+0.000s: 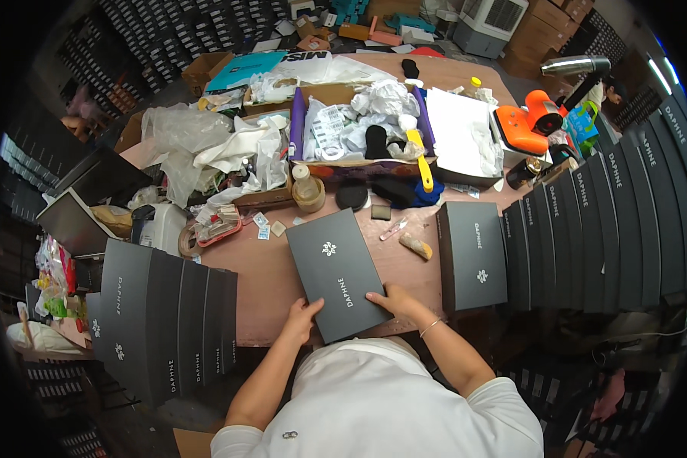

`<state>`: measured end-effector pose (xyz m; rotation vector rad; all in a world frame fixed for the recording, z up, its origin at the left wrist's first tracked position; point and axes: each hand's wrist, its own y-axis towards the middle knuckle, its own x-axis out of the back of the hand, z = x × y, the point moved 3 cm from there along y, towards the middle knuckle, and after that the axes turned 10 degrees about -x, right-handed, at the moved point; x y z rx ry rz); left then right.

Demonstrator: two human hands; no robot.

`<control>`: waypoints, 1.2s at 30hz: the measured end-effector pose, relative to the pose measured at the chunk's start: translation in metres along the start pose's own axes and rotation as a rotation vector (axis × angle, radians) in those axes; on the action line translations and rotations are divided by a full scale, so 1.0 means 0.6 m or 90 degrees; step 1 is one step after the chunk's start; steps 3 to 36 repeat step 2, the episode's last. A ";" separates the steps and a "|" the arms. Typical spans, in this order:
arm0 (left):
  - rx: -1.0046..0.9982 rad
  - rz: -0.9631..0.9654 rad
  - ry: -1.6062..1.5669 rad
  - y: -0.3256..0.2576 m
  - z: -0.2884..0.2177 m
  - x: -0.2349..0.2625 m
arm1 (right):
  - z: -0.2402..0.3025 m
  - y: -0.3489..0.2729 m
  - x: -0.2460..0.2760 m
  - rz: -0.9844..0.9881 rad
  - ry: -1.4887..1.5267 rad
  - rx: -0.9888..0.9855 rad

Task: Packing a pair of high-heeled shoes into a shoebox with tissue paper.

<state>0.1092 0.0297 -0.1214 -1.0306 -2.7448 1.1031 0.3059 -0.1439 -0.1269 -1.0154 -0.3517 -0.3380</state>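
A flat black box (336, 267) with a small white emblem lies on the pinkish table (263, 267) right in front of me, turned slightly. My left hand (301, 317) grips its near left corner. On the near right edge rests my right hand (395, 300), a thin bracelet on that wrist. A second, identical black box (472, 254) lies flat just to the right, untouched.
Black boxes stand in a row on edge at the left (168, 317) and a longer row at the right (611, 229). Behind lie an open purple-rimmed carton with white wrapping paper (366, 126), plastic bags (183, 133), a tape roll (308, 192) and an orange tool (530, 118).
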 end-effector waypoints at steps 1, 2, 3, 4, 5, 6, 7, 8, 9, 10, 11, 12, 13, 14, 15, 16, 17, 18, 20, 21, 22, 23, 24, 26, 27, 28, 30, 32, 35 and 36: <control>0.048 0.007 -0.072 -0.004 0.003 0.007 | -0.011 -0.009 -0.004 0.077 0.083 -0.035; 0.093 0.017 -0.141 0.003 -0.005 0.019 | -0.021 -0.011 0.014 0.148 0.169 -0.066; 0.093 0.017 -0.141 0.003 -0.005 0.019 | -0.021 -0.011 0.014 0.148 0.169 -0.066; 0.093 0.017 -0.141 0.003 -0.005 0.019 | -0.021 -0.011 0.014 0.148 0.169 -0.066; 0.093 0.017 -0.141 0.003 -0.005 0.019 | -0.021 -0.011 0.014 0.148 0.169 -0.066; 0.093 0.017 -0.141 0.003 -0.005 0.019 | -0.021 -0.011 0.014 0.148 0.169 -0.066; 0.093 0.017 -0.141 0.003 -0.005 0.019 | -0.021 -0.011 0.014 0.148 0.169 -0.066; 0.093 0.017 -0.141 0.003 -0.005 0.019 | -0.021 -0.011 0.014 0.148 0.169 -0.066; 0.093 0.017 -0.141 0.003 -0.005 0.019 | -0.021 -0.011 0.014 0.148 0.169 -0.066; 0.093 0.017 -0.141 0.003 -0.005 0.019 | -0.021 -0.011 0.014 0.148 0.169 -0.066; 0.093 0.017 -0.141 0.003 -0.005 0.019 | -0.021 -0.011 0.014 0.148 0.169 -0.066; 0.093 0.017 -0.141 0.003 -0.005 0.019 | -0.021 -0.011 0.014 0.148 0.169 -0.066; 0.093 0.017 -0.141 0.003 -0.005 0.019 | -0.021 -0.011 0.014 0.148 0.169 -0.066; 0.093 0.017 -0.141 0.003 -0.005 0.019 | -0.021 -0.011 0.014 0.148 0.169 -0.066; 0.093 0.017 -0.141 0.003 -0.005 0.019 | -0.021 -0.011 0.014 0.148 0.169 -0.066; 0.093 0.017 -0.141 0.003 -0.005 0.019 | -0.021 -0.011 0.014 0.148 0.169 -0.066; 0.093 0.017 -0.141 0.003 -0.005 0.019 | -0.021 -0.011 0.014 0.148 0.169 -0.066; 0.093 0.017 -0.141 0.003 -0.005 0.019 | -0.021 -0.011 0.014 0.148 0.169 -0.066; 0.093 0.017 -0.141 0.003 -0.005 0.019 | -0.021 -0.011 0.014 0.148 0.169 -0.066; 0.093 0.017 -0.141 0.003 -0.005 0.019 | -0.021 -0.011 0.014 0.148 0.169 -0.066; 0.093 0.017 -0.141 0.003 -0.005 0.019 | -0.021 -0.011 0.014 0.148 0.169 -0.066; 0.093 0.017 -0.141 0.003 -0.005 0.019 | -0.021 -0.011 0.014 0.148 0.169 -0.066; 0.093 0.017 -0.141 0.003 -0.005 0.019 | -0.021 -0.011 0.014 0.148 0.169 -0.066; 0.093 0.017 -0.141 0.003 -0.005 0.019 | -0.021 -0.011 0.014 0.148 0.169 -0.066; 0.093 0.017 -0.141 0.003 -0.005 0.019 | -0.021 -0.011 0.014 0.148 0.169 -0.066; 0.093 0.017 -0.141 0.003 -0.005 0.019 | -0.021 -0.011 0.014 0.148 0.169 -0.066; 0.093 0.017 -0.141 0.003 -0.005 0.019 | -0.021 -0.011 0.014 0.148 0.169 -0.066; 0.093 0.017 -0.141 0.003 -0.005 0.019 | -0.021 -0.011 0.014 0.148 0.169 -0.066; 0.093 0.017 -0.141 0.003 -0.005 0.019 | -0.021 -0.011 0.014 0.148 0.169 -0.066; 0.093 0.017 -0.141 0.003 -0.005 0.019 | -0.021 -0.011 0.014 0.148 0.169 -0.066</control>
